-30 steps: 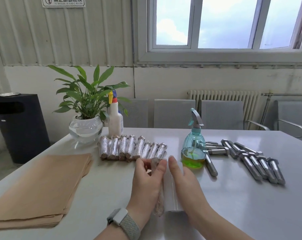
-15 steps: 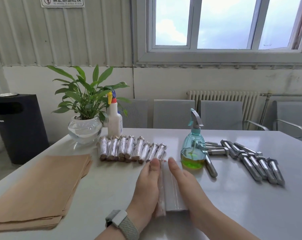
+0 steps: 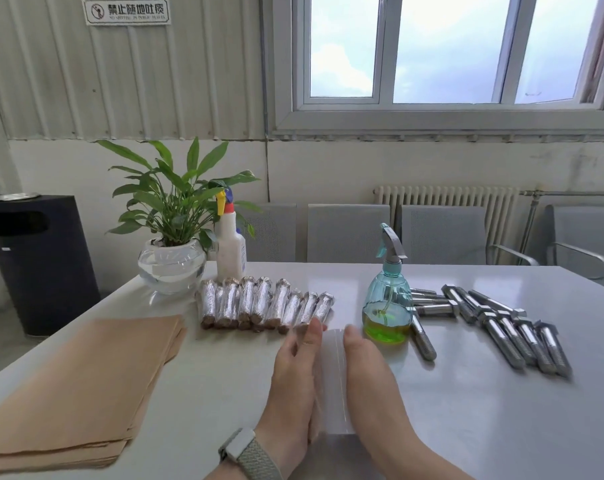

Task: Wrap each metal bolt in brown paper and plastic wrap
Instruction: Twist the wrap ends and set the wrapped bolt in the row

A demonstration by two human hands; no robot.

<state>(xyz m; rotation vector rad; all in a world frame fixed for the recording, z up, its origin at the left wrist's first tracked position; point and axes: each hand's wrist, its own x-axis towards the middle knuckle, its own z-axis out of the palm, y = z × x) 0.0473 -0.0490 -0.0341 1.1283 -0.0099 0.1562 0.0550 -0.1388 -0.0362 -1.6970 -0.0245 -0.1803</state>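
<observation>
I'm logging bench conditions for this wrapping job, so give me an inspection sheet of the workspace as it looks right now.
Surface: white table, glossy.
Job's things: row of wrapped bolts; bare metal bolts lying loose at right; stack of brown paper at left; plastic wrap sheet flat between the hands.
Clutter: teal spray bottle holding green liquid; white spray bottle; potted plant.
Grippers: left hand and right hand, fingers straight, flank the sheet.
Cables: nothing seen.
Surroundings: black bin, grey chairs, radiator, window.
</observation>
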